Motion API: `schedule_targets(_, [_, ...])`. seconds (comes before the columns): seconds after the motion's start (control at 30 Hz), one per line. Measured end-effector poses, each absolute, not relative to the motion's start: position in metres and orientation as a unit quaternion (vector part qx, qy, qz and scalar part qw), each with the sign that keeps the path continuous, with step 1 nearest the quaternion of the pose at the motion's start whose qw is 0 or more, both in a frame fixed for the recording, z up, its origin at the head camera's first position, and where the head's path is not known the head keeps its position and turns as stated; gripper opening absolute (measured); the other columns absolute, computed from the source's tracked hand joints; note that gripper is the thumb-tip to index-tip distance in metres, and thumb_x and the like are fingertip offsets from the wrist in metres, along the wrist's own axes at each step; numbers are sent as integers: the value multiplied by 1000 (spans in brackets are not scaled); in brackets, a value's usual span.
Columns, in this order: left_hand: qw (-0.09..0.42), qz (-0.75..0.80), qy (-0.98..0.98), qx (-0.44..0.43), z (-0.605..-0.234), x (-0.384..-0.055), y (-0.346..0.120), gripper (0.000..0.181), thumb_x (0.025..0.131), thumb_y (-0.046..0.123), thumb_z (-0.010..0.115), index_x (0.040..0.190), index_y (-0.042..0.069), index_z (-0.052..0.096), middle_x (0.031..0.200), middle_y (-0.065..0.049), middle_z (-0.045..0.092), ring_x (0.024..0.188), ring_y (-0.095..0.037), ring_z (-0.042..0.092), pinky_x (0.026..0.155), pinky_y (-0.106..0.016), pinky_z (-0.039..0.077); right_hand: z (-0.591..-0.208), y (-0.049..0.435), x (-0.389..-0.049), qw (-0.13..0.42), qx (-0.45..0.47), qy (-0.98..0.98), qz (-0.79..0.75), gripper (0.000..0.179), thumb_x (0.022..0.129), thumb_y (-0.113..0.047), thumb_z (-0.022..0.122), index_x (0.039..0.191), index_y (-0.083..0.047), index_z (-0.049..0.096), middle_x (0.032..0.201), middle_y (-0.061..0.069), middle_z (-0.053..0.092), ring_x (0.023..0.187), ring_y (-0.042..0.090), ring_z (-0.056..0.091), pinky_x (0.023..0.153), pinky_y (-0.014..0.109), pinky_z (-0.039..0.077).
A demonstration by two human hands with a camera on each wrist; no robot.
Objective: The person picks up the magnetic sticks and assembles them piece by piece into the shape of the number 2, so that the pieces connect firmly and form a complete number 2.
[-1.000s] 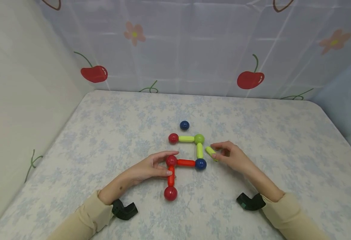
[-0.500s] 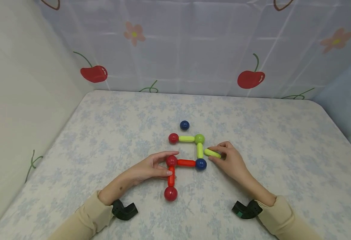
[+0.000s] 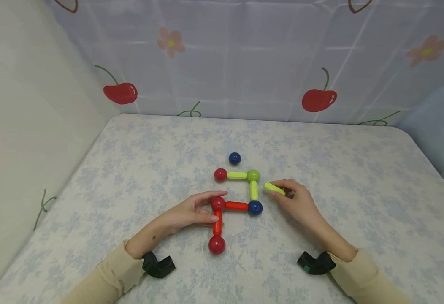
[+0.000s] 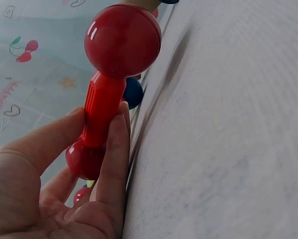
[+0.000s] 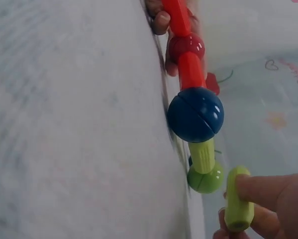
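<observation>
My left hand (image 3: 185, 214) grips the near red rod (image 3: 217, 223) of a joined chain of balls and rods, thumb on one side and fingers on the other. That rod links a red ball (image 3: 217, 245) at the near end to another red ball (image 3: 218, 203). From there a second red rod (image 3: 236, 206) runs right to a blue ball (image 3: 255, 207). A lime rod (image 3: 254, 190) leads away to a lime ball (image 3: 253, 175), and another lime rod (image 3: 237, 175) ends at a red ball (image 3: 220, 175). My right hand (image 3: 297, 202) pinches a loose lime rod (image 5: 239, 199), right of the chain.
Beyond the chain a loose blue ball (image 3: 235, 158) lies on the table (image 3: 161, 147), which has a pale floral cover. A printed curtain (image 3: 237, 63) hangs along the back edge. Dark devices sit at the left wrist (image 3: 158, 266) and right wrist (image 3: 316, 264).
The right hand has turned the loose lime rod between its fingers and shifted it slightly, with its tip now pointing up-left. The left hand and the chain stay where they were.
</observation>
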State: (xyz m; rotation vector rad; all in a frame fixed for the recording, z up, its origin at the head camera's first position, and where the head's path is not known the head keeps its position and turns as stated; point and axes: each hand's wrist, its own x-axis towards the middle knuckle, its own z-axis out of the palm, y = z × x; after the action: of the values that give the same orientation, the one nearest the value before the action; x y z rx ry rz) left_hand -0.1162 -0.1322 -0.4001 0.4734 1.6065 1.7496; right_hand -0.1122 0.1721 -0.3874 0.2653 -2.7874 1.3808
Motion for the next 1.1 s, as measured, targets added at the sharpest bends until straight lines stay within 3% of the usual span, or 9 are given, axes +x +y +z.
schedule_targets(0.2, [353,675,622,179,-399,-116,-133,65,85,3,68,143,9,39,144,-11,31,66,-13,57,78,-28,47,-369,159,-96,18,136,-865,482,21,87,-12,68,107,-7,68,93,0,59,78,17,46,60,26,36])
schedule_targets(0.43, [354,674,622,184,-397,-117,-132,64,86,5,67,143,9,39,144,-10,32,74,-17,62,81,-31,48,-366,134,-71,-57,220,-846,482,18,86,-18,70,103,-14,70,87,-6,57,71,17,45,56,25,36])
schedule_targets(0.67, [350,675,621,188,-399,-118,-131,63,85,4,67,142,9,40,138,-12,38,65,-14,58,78,-28,48,-377,124,-63,-129,266,-830,472,20,86,-25,69,104,-17,69,97,-11,62,87,12,54,75,30,44])
schedule_targets(0.9, [349,678,620,184,-399,-118,-132,64,85,4,68,142,9,40,143,-10,33,77,-18,63,81,-31,48,-379,122,-62,-164,289,-823,461,18,85,-22,71,102,-17,68,96,-12,63,87,10,55,77,30,45])
schedule_targets(1.1, [350,681,616,185,-400,-117,-132,64,85,4,68,142,8,39,144,-11,32,75,-17,63,80,-30,48,-381,122,-63,-186,295,-825,445,16,86,-22,71,101,-17,68,96,-14,63,89,9,55,81,32,44])
